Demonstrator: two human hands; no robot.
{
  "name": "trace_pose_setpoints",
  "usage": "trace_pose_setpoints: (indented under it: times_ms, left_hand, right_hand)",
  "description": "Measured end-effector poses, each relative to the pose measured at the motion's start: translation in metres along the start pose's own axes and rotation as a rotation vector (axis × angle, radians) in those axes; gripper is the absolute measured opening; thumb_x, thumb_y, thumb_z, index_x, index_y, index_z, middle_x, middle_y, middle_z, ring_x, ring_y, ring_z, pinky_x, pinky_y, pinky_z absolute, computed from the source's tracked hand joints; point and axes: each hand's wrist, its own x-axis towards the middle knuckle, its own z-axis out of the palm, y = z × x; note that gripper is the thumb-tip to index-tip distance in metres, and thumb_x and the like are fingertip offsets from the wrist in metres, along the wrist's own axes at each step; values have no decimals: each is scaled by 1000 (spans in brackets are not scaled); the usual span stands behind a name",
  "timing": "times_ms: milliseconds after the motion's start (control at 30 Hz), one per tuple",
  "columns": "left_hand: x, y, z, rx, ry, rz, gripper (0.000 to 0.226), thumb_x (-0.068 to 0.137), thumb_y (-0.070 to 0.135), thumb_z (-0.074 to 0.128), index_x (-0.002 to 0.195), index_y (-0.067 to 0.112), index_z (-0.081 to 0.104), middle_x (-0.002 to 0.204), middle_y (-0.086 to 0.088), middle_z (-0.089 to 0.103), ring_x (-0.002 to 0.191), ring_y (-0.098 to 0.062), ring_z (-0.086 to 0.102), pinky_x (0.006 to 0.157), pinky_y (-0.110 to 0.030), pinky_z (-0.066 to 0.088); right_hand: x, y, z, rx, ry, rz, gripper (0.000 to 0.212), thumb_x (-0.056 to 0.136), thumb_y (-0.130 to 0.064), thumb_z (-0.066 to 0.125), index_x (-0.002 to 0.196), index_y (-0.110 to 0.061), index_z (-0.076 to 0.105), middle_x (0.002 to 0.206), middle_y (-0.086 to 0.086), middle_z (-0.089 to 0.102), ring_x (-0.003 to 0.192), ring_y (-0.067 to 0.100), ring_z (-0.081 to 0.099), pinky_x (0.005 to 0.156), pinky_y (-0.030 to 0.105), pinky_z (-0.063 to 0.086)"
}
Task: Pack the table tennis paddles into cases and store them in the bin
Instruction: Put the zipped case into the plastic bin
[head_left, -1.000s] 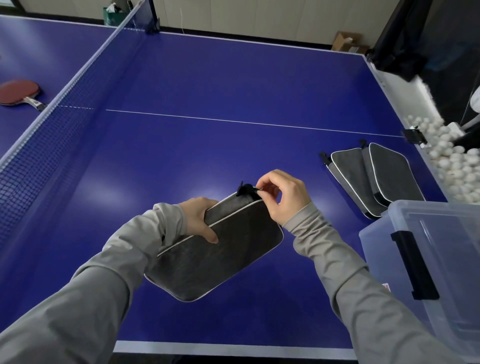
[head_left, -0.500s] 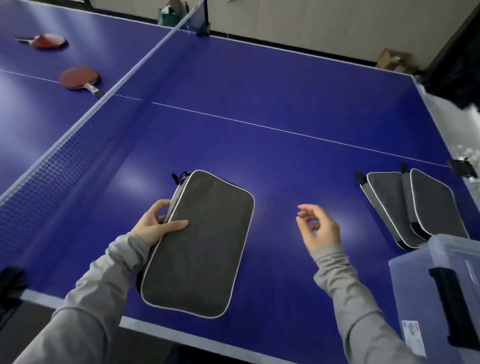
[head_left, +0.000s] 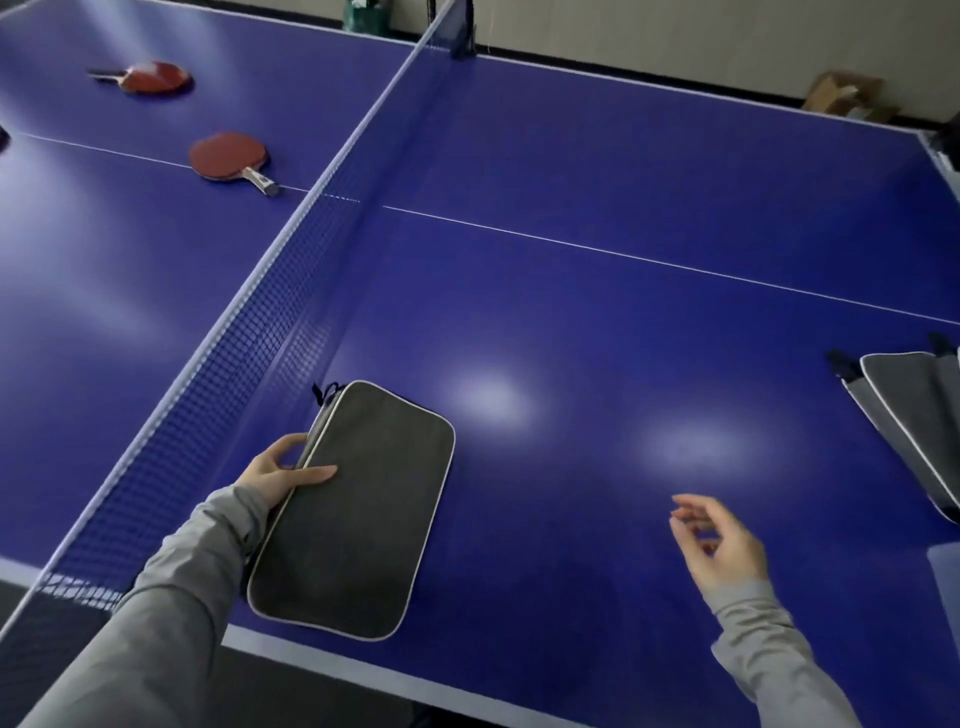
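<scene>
Case (head_left: 358, 509), grey with pale piping, lying flat by the near edge of the blue table (head_left: 597, 322), just right of the net (head_left: 270, 322). Long axis running from the near edge up and slightly right, zipper pull at the far left corner, toward the net. Gripped along its left edge by the left hand (head_left: 283, 475): thumb laid across the top face, fingers curled round the side. Right hand (head_left: 719, 545) held above the table well right of the case, grasping nothing, fingers loosely curled.

Beyond the net, two red paddles: nearer paddle (head_left: 228, 161) with handle pointing right toward the net, farther paddle (head_left: 153, 78) with handle pointing left. Net standing between both paddles and the case.

At the right edge, more grey cases (head_left: 904, 410) overlapping, cut off by the frame, count unclear. Below them a pale translucent corner, too little showing to identify. Cardboard box (head_left: 841, 98) on the floor by the far wall.
</scene>
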Motion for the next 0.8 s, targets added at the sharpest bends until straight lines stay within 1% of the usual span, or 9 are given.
trace_pose_setpoints:
  times_ms: [100,200,300,367,433,533,600,700,800]
  left_hand:
    - [21,-12,-12,-27,-8,-35,48,73,-1,73,112,22,59,76,-11,74,64,-27,69,59,-34,58]
    - [36,-23,-23,34,21,-43,52,71,3,76,120,13,60,101,-17,69,88,-32,64,88,-44,51]
    - [40,-33,-28,172,12,-48,52,74,6,76,122,2,59,108,-19,66,93,-29,62,94,-41,48]
    - [39,-36,-28,301,6,-16,60,70,18,81,124,2,58,115,-18,65,103,-31,61,100,-42,45]
    - [38,-34,-28,545,67,62,73,68,35,79,131,7,53,124,-18,57,117,-34,53,106,-44,38]
    - [30,-23,-20,817,270,188,72,78,36,73,139,13,43,136,-16,43,125,-37,40,104,-47,35]
    - [22,-15,-7,921,299,335,67,80,36,70,137,14,45,136,-12,44,124,-36,40,100,-48,35]
    - [12,0,31,1136,175,536,63,83,43,63,138,17,44,143,-5,41,130,-29,38,102,-44,31]
    - [1,11,87,1310,2,694,66,88,53,49,144,23,33,154,2,27,142,-19,24,112,-35,20]
  right_hand:
    - [-8,-2,8,-30,-3,59,23,80,4,64,96,-12,63,83,7,65,74,-13,55,62,3,43]
    - [-15,-2,14,-64,-10,112,22,80,5,63,98,-8,64,85,8,65,75,-14,55,62,2,42]
    - [-22,1,22,-97,-18,164,24,79,6,64,99,-7,63,88,9,66,75,-17,55,61,1,42]
    - [-27,4,27,-120,-47,192,27,79,4,64,104,-6,62,94,9,67,76,-18,55,63,2,42]
    - [-33,5,32,-149,-92,205,32,80,2,65,110,-5,61,103,9,66,83,-8,59,70,5,43]
    - [-39,3,36,-210,-156,206,38,80,-3,67,117,-4,58,115,11,64,102,22,60,90,30,47]
    - [-43,-2,38,-265,-213,205,41,82,-8,66,122,-4,56,121,11,61,113,28,56,98,38,43]
    - [-48,-7,34,-410,-296,212,48,88,-21,60,133,-12,47,137,6,49,128,24,44,107,35,35]
    - [-53,-7,22,-579,-364,216,52,92,-33,50,141,-21,34,147,-3,35,136,16,32,110,30,30]
